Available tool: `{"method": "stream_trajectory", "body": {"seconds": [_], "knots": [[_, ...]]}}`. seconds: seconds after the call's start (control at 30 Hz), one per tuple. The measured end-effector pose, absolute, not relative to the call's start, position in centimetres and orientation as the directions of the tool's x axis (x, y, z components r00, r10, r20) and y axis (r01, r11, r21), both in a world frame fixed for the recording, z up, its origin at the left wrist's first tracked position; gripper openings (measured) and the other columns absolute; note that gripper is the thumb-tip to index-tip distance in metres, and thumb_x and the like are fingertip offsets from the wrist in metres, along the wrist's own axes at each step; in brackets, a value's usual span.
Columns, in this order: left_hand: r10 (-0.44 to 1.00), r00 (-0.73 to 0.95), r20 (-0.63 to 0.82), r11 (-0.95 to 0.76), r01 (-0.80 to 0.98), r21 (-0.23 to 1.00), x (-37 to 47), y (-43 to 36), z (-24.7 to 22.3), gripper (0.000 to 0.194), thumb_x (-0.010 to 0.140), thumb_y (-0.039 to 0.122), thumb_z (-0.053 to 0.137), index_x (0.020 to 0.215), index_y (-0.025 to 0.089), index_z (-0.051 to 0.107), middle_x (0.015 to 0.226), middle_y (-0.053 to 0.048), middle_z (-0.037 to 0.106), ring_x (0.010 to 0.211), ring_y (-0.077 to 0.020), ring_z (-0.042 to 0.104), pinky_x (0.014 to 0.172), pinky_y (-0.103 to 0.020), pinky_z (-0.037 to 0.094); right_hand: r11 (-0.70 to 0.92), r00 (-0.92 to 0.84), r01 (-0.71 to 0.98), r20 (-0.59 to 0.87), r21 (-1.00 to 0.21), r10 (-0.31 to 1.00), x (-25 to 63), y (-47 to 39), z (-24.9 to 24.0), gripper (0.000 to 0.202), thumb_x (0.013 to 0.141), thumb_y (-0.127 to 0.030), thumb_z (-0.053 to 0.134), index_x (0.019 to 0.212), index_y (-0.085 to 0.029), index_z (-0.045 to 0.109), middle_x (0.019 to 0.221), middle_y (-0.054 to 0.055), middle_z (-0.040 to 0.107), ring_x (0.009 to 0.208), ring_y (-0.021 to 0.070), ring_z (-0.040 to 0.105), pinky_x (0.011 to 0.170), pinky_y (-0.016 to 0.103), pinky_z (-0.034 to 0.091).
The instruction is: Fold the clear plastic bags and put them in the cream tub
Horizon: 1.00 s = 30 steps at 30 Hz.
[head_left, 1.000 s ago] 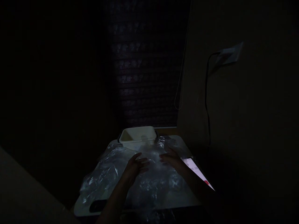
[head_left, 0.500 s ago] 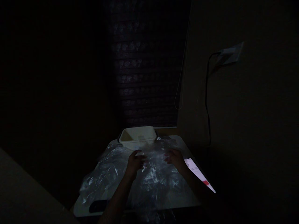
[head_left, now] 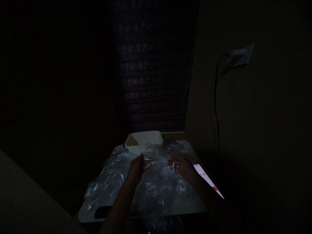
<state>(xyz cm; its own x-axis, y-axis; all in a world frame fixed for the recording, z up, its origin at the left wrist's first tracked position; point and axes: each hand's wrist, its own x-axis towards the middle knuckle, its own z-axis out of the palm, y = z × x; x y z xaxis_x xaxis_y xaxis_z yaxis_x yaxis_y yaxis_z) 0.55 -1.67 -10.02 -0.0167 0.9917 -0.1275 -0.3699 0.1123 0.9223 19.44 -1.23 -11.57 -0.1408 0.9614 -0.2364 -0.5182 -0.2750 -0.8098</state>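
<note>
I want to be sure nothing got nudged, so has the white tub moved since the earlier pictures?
No. Judged against the table, the white tub sits in the same place at the far edge, shifted neither left nor right.

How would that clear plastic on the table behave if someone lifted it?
Probably floppy: the clear plastic lies creased across the table. Likely light for its spread, since it looks thin and see-through. Its glossy glints suggest it may be slippery.
</note>
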Motion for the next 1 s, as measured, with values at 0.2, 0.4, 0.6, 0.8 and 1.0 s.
{"method": "stream_trajectory", "body": {"seconds": [0.2,0.4,0.6,0.8,1.0], "knots": [[0.973,0.069,-0.219,0.228,-0.398,0.888,0.0,-1.4,-10.2,0.029,0.062,0.022,0.054,0.09,0.015,0.048,0.085,-0.009,0.059,0.073,-0.0214,0.057,0.055,-0.029,0.043,-0.351,-0.217,-0.499,-0.278,-0.792,0.936,19.4,-1.2,-11.8,0.008,0.064,-0.02,0.047,0.065,-0.015,0.053,0.063,0.003,0.06,0.057,0.0125,0.056,0.054,0.024,0.04],[0.994,-0.112,-0.015,-0.025,-0.352,0.936,-0.6,-1.1,-10.6,0.047,0.054,0.006,0.056,0.096,0.019,0.043,0.096,-0.01,0.055,0.075,-0.0177,0.057,0.057,-0.023,0.042,-0.359,-0.253,-0.487,-0.264,-0.796,0.931,20.0,-0.3,-13.0,0.013,0.067,-0.022,0.043,0.072,-0.016,0.053,0.066,0.004,0.06,0.059,0.0135,0.056,0.055,0.026,0.04],[0.987,-0.16,-0.014,-0.059,-0.447,0.893,-0.7,-1.3,-10.2,0.045,0.054,0.006,0.056,0.094,0.022,0.042,0.099,-0.007,0.053,0.083,-0.0171,0.054,0.059,-0.021,0.041,-0.357,-0.252,-0.463,-0.266,-0.811,0.93,20.5,-0.1,-13.5,0.016,0.067,-0.023,0.043,0.078,-0.017,0.053,0.073,0.005,0.06,0.063,0.0141,0.057,0.058,0.028,0.04],[0.991,-0.118,-0.069,0.021,-0.369,0.929,-0.3,-1.2,-10.6,0.044,0.056,0.005,0.056,0.095,0.019,0.042,0.083,-0.005,0.057,0.074,-0.0159,0.057,0.062,-0.024,0.042,-0.3,-0.219,-0.426,-0.224,-0.854,0.95,20.4,0.0,-13.0,0.017,0.062,-0.022,0.051,0.078,-0.017,0.053,0.076,0.004,0.061,0.063,0.0142,0.057,0.055,0.026,0.04],[0.932,-0.304,0.198,-0.225,-0.055,0.973,0.8,-2.0,-9.4,0.043,0.053,0.007,0.059,0.091,0.022,0.048,0.106,-0.005,0.046,0.097,-0.0182,0.044,0.077,-0.027,0.035,-0.182,-0.154,-0.4,-0.13,-0.898,0.98,20.9,-0.2,-10.1,0.013,0.063,-0.026,0.049,0.071,-0.017,0.053,0.072,0.004,0.061,0.063,0.0152,0.057,0.057,0.028,0.041]]}}
